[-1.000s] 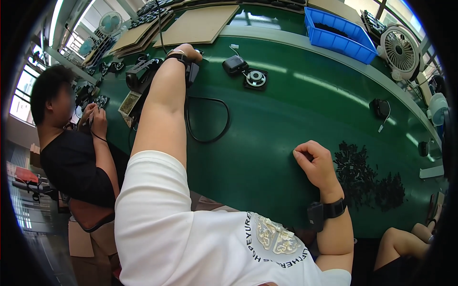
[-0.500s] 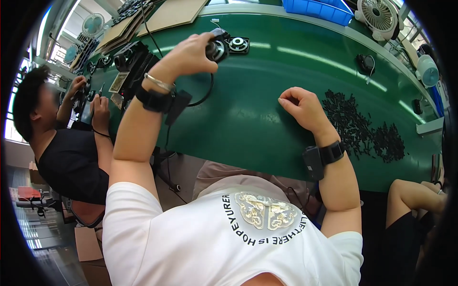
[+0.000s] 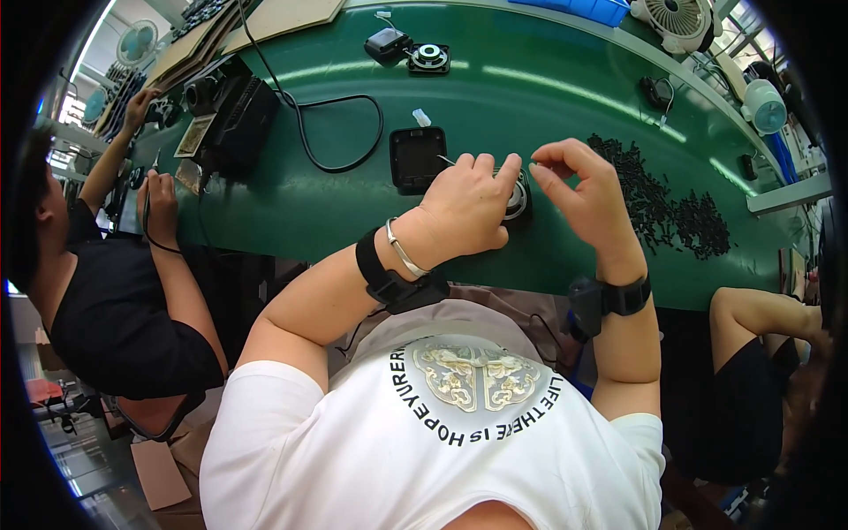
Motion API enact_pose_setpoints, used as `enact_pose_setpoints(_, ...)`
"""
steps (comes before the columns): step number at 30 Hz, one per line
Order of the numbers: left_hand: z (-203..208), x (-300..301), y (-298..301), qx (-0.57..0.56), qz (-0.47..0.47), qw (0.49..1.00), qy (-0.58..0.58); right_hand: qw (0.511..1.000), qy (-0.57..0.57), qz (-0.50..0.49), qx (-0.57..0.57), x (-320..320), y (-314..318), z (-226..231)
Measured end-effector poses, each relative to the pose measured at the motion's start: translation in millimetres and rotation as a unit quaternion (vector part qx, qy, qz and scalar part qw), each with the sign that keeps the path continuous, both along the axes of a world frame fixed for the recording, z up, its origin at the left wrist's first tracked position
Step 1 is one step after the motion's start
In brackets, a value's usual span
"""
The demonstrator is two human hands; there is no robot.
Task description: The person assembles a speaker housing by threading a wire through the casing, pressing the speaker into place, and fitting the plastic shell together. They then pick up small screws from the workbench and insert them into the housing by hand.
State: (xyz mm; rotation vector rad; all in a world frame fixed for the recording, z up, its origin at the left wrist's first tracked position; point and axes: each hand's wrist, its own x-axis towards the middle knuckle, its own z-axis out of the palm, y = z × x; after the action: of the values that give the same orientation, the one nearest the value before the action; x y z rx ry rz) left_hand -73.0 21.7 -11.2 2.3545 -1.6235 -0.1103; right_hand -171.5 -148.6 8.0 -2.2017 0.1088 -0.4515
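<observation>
My left hand (image 3: 473, 205) is closed over a round speaker (image 3: 517, 201) with a silvery rim, low over the green table; its fingers hide much of it. Close on its right is my right hand (image 3: 579, 190), thumb and forefinger tips brought together in a pinch. Whatever lies between those tips is too small to make out. Left of the speaker, a black square open housing (image 3: 417, 161) lies hollow side up, with a white connector (image 3: 420, 117) beyond it. A thin wire runs from the housing toward my left fingers.
Small black pieces (image 3: 658, 199) lie heaped at the right. Another speaker (image 3: 429, 58) and a black case (image 3: 387, 44) sit farther back. A black cable (image 3: 380, 132) loops near a black machine (image 3: 228, 115). A co-worker (image 3: 115, 291) sits at the left; another person's arm (image 3: 764, 318) shows at right.
My left hand has come from the far left to the middle with the speaker. The open housing now lies on the table. My right hand stays near the same place, its fingers slightly shifted.
</observation>
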Motion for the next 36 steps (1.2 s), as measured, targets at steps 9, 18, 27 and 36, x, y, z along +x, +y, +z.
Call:
enact_pose_setpoints(9,7,19,46,-0.242,-0.047,0.966,0.080,0.993,0.016,0.041,-0.113,-25,12,-29)
enact_pose_setpoints(18,-22,50,75,-0.071,0.270,0.958,0.067,0.973,0.032,0.094,-0.209,-8,13,-44)
enact_pose_setpoints(27,-20,30,57,-0.306,0.245,0.880,0.267,0.968,0.011,-0.044,-0.245,-32,75,-48)
enact_pose_setpoints(36,-30,3,50,-0.466,0.062,0.879,0.085,0.975,0.010,0.001,-0.221,-32,74,-47)
